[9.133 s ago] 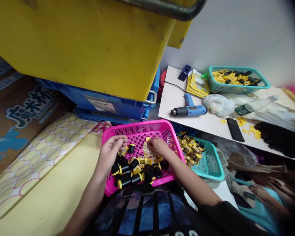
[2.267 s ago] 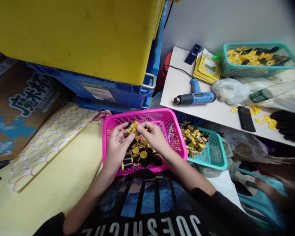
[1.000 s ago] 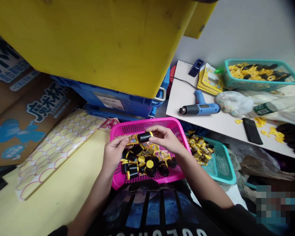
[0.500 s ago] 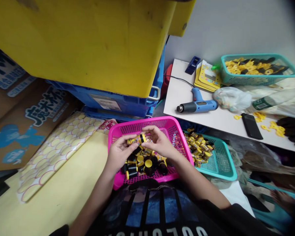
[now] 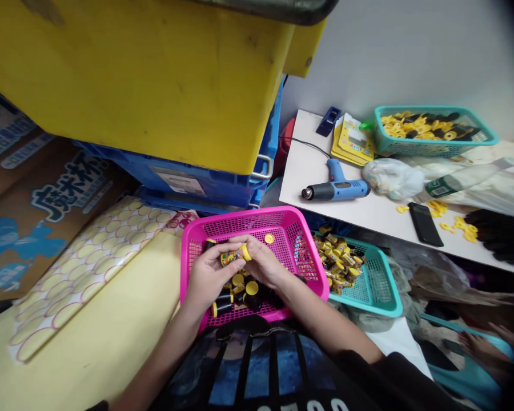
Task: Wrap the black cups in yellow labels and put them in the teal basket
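Observation:
My left hand (image 5: 206,275) pinches a small yellow cylinder (image 5: 232,256) with a printed label, holding it tilted over the pink basket (image 5: 308,251). My right hand (image 5: 265,264) closes on the cylinder's right, plain yellow end. Below the hands, black cylinders with yellow ends (image 5: 251,287) and other labelled ones lie in the basket. A round yellow piece (image 5: 269,238) rests near its far side. The fingertips of my right hand are partly hidden.
A teal basket (image 5: 379,285) of labelled yellow pieces stands at the right. The white table (image 5: 295,165) bears a blue heat gun (image 5: 340,189), a phone (image 5: 425,224) and another teal basket (image 5: 437,148). A yellow bin (image 5: 154,85) rises ahead. Another person's hand (image 5: 475,345) shows lower right.
The black band between my hands on the cylinder no longer shows; its right end now looks yellow. The right hand has come closer to the left. The view has shifted slightly.

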The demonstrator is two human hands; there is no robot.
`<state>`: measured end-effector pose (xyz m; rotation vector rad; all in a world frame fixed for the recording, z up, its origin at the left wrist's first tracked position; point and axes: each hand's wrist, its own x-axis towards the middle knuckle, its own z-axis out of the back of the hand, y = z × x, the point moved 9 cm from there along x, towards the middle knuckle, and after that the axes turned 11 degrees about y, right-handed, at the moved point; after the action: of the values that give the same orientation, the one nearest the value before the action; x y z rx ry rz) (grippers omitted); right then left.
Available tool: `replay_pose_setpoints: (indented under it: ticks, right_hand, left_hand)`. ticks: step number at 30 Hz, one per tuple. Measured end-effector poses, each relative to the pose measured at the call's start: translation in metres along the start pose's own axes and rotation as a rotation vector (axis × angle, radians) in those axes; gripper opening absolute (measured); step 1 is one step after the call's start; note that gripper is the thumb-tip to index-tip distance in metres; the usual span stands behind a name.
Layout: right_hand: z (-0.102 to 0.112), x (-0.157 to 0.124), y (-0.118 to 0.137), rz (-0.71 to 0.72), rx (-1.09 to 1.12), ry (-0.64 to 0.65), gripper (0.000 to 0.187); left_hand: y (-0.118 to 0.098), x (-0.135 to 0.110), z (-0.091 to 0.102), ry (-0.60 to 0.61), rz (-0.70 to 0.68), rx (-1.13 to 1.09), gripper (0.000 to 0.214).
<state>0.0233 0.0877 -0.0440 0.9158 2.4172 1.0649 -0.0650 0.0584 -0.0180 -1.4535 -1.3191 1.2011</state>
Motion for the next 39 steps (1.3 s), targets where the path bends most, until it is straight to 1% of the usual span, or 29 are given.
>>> replay_pose_setpoints:
  ticks: [4, 7, 9, 10, 12, 14, 15, 16, 17, 18, 19, 20, 21, 22, 23, 24, 26, 27, 28, 30, 32, 33, 34, 36, 39]
  right_hand:
    - [0.006, -0.004, -0.004, -0.006, -0.062, -0.029, 0.047]
    - [0.007, -0.008, -0.004, -0.029, -0.098, -0.003, 0.058]
    - [0.009, -0.012, 0.007, 0.010, -0.188, -0.013, 0.066]
    - [0.009, -0.016, 0.017, 0.042, -0.296, -0.015, 0.064]
    - [0.001, -0.027, 0.042, 0.132, -0.630, 0.001, 0.053]
    - [-0.008, -0.045, 0.070, 0.220, -0.983, 0.020, 0.045]
    - [-0.008, -0.058, 0.086, 0.264, -1.124, -0.017, 0.040]
    - [-0.003, -0.074, 0.104, 0.300, -1.245, -0.102, 0.034]
    - [0.006, -0.092, 0.123, 0.320, -1.353, -0.232, 0.030]
    - [0.019, -0.113, 0.142, 0.315, -1.476, -0.409, 0.028]
    - [0.033, -0.132, 0.158, 0.261, -1.613, -0.589, 0.027]
    - [0.047, -0.147, 0.168, 0.170, -1.741, -0.724, 0.029]
    - [0.059, -0.157, 0.173, 0.072, -1.844, -0.809, 0.033]
    - [0.069, -0.160, 0.172, -0.007, -1.910, -0.847, 0.035]
    - [0.077, -0.156, 0.165, -0.070, -1.941, -0.813, 0.033]
    - [0.084, -0.144, 0.151, -0.135, -1.937, -0.716, 0.030]
    - [0.091, -0.105, 0.104, -0.312, -1.856, -0.406, 0.020]
    - [0.094, -0.085, 0.078, -0.444, -1.810, -0.277, 0.018]
    - [0.097, -0.067, 0.055, -0.571, -1.797, -0.186, 0.017]
    - [0.097, -0.032, 0.031, -0.619, -1.805, -0.138, 0.020]
    - [0.098, -0.006, 0.019, -0.609, -1.835, -0.125, 0.027]
    - [0.099, 0.002, 0.016, -0.605, -1.849, -0.115, 0.030]
    - [0.100, 0.007, 0.013, -0.604, -1.861, -0.099, 0.031]
    - [0.102, 0.009, 0.013, -0.601, -1.879, -0.076, 0.032]
    - [0.105, -0.003, 0.018, -0.588, -1.912, -0.067, 0.033]
  left_hand:
    - [0.008, -0.001, 0.000, 0.006, 0.014, -0.021, 0.029]
    - [0.014, -0.002, -0.003, 0.052, 0.022, -0.064, 0.030]
    - [0.016, -0.003, -0.005, 0.057, 0.022, -0.085, 0.031]
    - [0.015, -0.003, -0.007, 0.055, 0.016, -0.092, 0.033]
    - [0.011, -0.003, -0.013, 0.068, -0.003, -0.103, 0.038]
    - [0.007, -0.001, -0.027, 0.151, 0.002, -0.112, 0.047]
    - [0.006, 0.001, -0.034, 0.208, 0.018, -0.115, 0.052]
    - [0.007, 0.002, -0.039, 0.255, 0.041, -0.112, 0.056]
    - [0.008, 0.004, -0.041, 0.282, 0.068, -0.102, 0.059]
    - [0.010, 0.006, -0.038, 0.281, 0.089, -0.080, 0.058]
    - [0.012, 0.009, -0.032, 0.250, 0.103, -0.047, 0.055]
    - [0.015, 0.012, -0.023, 0.204, 0.113, -0.005, 0.051]
    - [0.018, 0.014, -0.014, 0.160, 0.118, 0.039, 0.047]
    - [0.021, 0.017, -0.007, 0.130, 0.121, 0.082, 0.044]
    - [0.024, 0.019, -0.001, 0.116, 0.118, 0.125, 0.042]
    - [0.026, 0.021, 0.002, 0.114, 0.115, 0.173, 0.040]
    - [0.031, 0.023, 0.004, 0.130, 0.116, 0.296, 0.034]
    - [0.032, 0.024, 0.004, 0.136, 0.119, 0.363, 0.031]
    - [0.033, 0.023, 0.004, 0.140, 0.124, 0.425, 0.028]
    - [0.035, 0.021, 0.005, 0.145, 0.134, 0.497, 0.026]
    - [0.036, 0.019, 0.008, 0.142, 0.137, 0.496, 0.028]
    - [0.036, 0.018, 0.010, 0.136, 0.138, 0.482, 0.029]
    - [0.036, 0.017, 0.013, 0.124, 0.138, 0.464, 0.030]
    - [0.035, 0.016, 0.019, 0.102, 0.135, 0.431, 0.031]
    - [0.032, 0.016, 0.026, 0.081, 0.129, 0.401, 0.030]
